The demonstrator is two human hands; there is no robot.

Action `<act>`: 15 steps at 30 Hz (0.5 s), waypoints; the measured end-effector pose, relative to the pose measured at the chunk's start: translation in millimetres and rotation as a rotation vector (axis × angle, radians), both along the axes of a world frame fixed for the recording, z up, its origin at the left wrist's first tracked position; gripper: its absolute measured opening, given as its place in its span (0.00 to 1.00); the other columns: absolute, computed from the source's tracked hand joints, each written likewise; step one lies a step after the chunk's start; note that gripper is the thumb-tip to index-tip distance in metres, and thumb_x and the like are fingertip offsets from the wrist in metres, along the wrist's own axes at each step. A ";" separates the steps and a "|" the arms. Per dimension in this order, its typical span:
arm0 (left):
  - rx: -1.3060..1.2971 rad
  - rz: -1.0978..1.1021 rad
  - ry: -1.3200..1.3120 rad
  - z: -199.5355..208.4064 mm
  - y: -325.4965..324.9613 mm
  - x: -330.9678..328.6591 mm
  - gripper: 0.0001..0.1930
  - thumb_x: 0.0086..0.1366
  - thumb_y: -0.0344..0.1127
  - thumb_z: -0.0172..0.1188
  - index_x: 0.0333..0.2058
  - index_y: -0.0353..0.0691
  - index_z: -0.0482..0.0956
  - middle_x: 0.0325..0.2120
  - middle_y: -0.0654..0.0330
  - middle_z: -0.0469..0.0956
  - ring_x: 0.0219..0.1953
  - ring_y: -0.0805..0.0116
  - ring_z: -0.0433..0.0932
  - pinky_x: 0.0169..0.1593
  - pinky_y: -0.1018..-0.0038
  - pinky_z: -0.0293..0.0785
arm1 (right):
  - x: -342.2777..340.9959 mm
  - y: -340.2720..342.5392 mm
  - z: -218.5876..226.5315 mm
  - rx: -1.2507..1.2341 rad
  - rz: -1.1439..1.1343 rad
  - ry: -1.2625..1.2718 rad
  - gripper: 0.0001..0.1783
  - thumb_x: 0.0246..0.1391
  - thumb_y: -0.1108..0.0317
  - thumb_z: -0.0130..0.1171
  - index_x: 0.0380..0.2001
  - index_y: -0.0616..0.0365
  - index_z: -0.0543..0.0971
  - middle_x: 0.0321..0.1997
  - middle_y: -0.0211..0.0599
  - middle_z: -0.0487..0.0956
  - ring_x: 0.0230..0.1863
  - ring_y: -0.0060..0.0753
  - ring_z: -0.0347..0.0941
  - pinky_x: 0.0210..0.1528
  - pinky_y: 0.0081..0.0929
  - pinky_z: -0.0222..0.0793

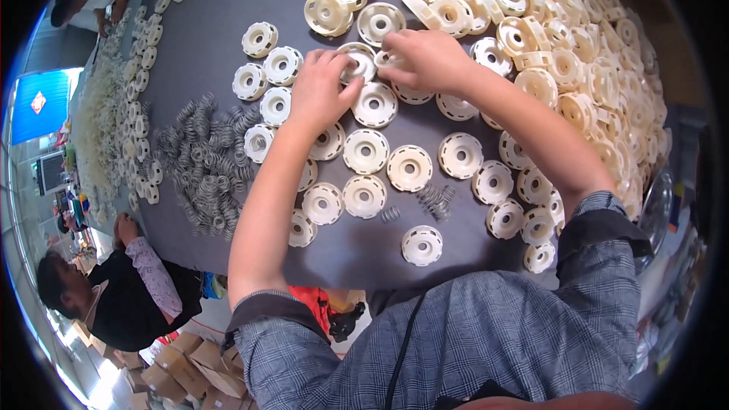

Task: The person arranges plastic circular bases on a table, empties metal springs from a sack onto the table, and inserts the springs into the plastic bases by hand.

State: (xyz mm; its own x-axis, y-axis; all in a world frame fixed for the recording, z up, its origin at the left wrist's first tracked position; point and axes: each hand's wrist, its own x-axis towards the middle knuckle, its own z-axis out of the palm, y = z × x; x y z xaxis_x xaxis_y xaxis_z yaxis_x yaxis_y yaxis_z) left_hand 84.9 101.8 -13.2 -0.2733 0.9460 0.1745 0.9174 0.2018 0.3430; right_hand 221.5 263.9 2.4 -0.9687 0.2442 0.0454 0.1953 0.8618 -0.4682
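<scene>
Near the upper middle of the table [216, 45], a round, off-white plastic wheel [364, 67] lies between my two hands; the fingers of my left hand [320, 91] are bent over its left side, their tips at its hub; the fingers of my right hand [421, 62] are curled at its right edge, thumb below and forefinger above, around a pale piece [383, 61] mostly hidden by them; I cannot tell whether either hand grips firmly or only touches.

Just below the wheel, near my left thumb, lies a similar slotted wheel [375, 105]; more wheels lie flat on both sides of my forearms, some partly covered by them, so the space around my fingers is crowded; to the right and above, a large heap of cream-coloured wheels [577, 68] rises in a tumbled bank.

Left of my left forearm spreads a pile of grey coil springs [205, 171]; a small cluster of springs [437, 201] lies nearer my body, with a lone wheel [422, 246] close to the table's near edge; at the far left are a mound of small translucent pieces [102, 137] and a person in a black top [125, 300]; stacked cardboard boxes [182, 372] stand below.
</scene>
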 end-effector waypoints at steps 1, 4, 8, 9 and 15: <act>0.002 0.000 0.002 2.0 2.2 0.3 0.18 0.49 0.42 0.61 0.36 0.39 0.72 0.36 0.58 0.72 0.44 0.58 0.66 0.49 0.66 0.64 | -0.5 1.0 3.7 -0.117 -0.070 -0.046 0.21 0.48 0.50 0.54 0.32 0.58 0.72 0.27 0.39 0.75 0.30 0.43 0.72 0.32 0.33 0.67; -0.023 0.056 -0.104 2.6 13.8 8.2 0.23 0.43 0.48 0.65 0.32 0.39 0.70 0.30 0.57 0.70 0.37 0.59 0.68 0.42 0.66 0.63 | -13.2 25.0 -8.3 -0.287 -0.248 0.046 0.25 0.52 0.47 0.47 0.30 0.62 0.73 0.23 0.44 0.75 0.26 0.45 0.71 0.31 0.33 0.67; 0.078 0.230 0.114 -7.6 31.5 14.5 0.24 0.43 0.50 0.64 0.28 0.36 0.69 0.25 0.56 0.71 0.33 0.57 0.71 0.45 0.63 0.62 | -23.1 31.8 -1.6 -0.299 -0.375 -0.216 0.28 0.53 0.44 0.44 0.31 0.64 0.72 0.27 0.47 0.77 0.30 0.46 0.73 0.33 0.35 0.68; 0.080 0.231 0.114 -9.9 30.0 12.0 0.24 0.43 0.50 0.64 0.28 0.36 0.69 0.25 0.56 0.71 0.33 0.57 0.71 0.45 0.63 0.62 | -23.0 29.4 -0.2 -0.051 -0.381 -0.262 0.29 0.53 0.43 0.44 0.32 0.63 0.71 0.28 0.47 0.77 0.32 0.46 0.74 0.33 0.35 0.69; 0.214 0.416 -0.971 5.4 25.7 -2.5 0.17 0.49 0.46 0.59 0.24 0.35 0.74 0.17 0.55 0.75 0.23 0.56 0.73 0.45 0.66 0.65 | 0.6 19.5 -2.4 0.242 -0.284 -0.041 0.20 0.49 0.49 0.51 0.34 0.57 0.71 0.36 0.41 0.73 0.34 0.42 0.74 0.33 0.36 0.71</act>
State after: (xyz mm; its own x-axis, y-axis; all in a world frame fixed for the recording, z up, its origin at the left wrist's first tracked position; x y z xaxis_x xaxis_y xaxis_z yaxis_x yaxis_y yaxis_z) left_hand 82.3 127.5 -7.8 -0.6775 0.7221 -0.1395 0.1071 0.2845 0.9527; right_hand 222.1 283.4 0.0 -0.8660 0.4904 0.0975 0.4569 0.8554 -0.2440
